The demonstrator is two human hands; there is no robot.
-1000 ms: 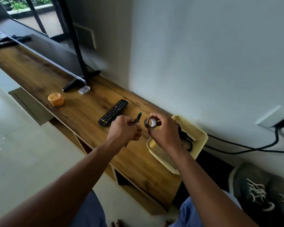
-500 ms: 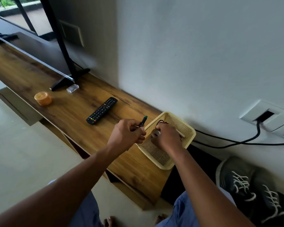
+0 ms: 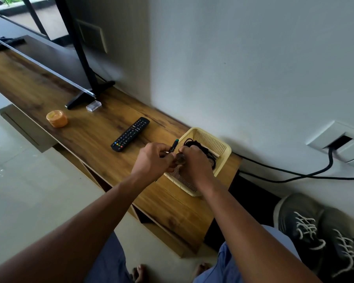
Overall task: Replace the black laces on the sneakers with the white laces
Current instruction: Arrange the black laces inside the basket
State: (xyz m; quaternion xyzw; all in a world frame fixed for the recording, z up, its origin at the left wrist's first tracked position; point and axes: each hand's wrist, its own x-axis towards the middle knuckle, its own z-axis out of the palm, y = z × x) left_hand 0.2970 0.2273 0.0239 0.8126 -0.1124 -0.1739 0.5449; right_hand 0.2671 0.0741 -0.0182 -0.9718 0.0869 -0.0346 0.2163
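A: Where do we find the sneakers (image 3: 319, 235)?

B: On the floor at lower right, side by side, dark grey, with the white laces (image 3: 307, 225) already threaded. The black laces (image 3: 202, 150) lie bunched in a yellow basket (image 3: 223, 148) on the desk (image 3: 90, 135).

A: And our hands?

B: Our left hand (image 3: 153, 160) curls round a green-tipped pen (image 3: 173, 145). Our right hand (image 3: 194, 162) grips a small brown roll (image 3: 180, 159), perhaps tape, over the basket's near side.

A: What could go wrong?

B: We judge the basket could tip; it sits near the desk's right end, and a snagged lace would drag it.

A: Room to move?

B: A remote (image 3: 130, 134) lies just left; bare wood beyond it reaches an orange tub (image 3: 57, 118).
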